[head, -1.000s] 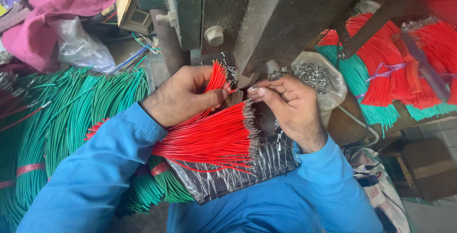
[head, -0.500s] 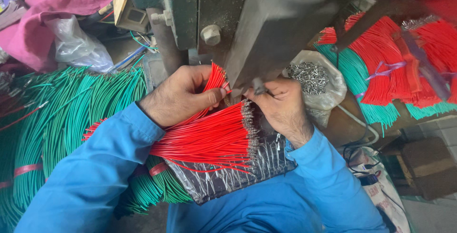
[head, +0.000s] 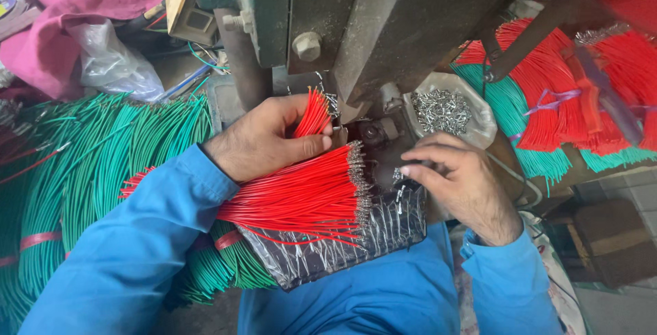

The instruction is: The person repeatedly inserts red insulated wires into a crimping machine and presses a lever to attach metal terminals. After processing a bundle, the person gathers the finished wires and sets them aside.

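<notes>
Right hand (head: pixel 460 183) dropped from the press (head: pixel 383 27), fingertips pinching metal terminals; left grip (head: pixel 270 136) closed round red wires (head: pixel 311 116).

Open clear bag of metal terminals (head: pixel 445 108) right of press; crumpled clear plastic bag (head: pixel 109 68) upper left

I am looking down into a small wire-assembly workshop. A heavy green metal press (head: pixel 356 27) fills the top of my view, with bundles of green wires (head: pixel 102 171) and red wires (head: pixel 301 195) piled around it and a bag of small metal terminals (head: pixel 445 109) beside it.
</notes>
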